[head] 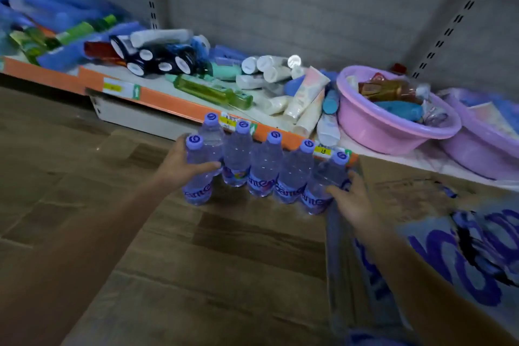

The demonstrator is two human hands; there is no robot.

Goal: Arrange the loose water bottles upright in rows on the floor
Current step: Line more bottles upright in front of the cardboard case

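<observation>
Six water bottles (264, 166) stand upright on the floor (196, 261) by the shelf edge (174, 102), the left hand (182, 166) gripping the end bottle (198, 174), the right hand (351, 199) open against the other end, so next probably squeeze the row straight.

Lighting: dim, even, indoor; source not visible. Colour cast: cool, bluish-violet. Shadows: soft, dark patch on floor (252, 233) in front of the water bottles (264, 166). Glare: one bright spot on a round cap (294, 60) on the shelf (168, 101). Blur: overall softness, heavy motion smear at left and right edges. Distortion: wide-angle bending of wall uprights (455, 17).
</observation>
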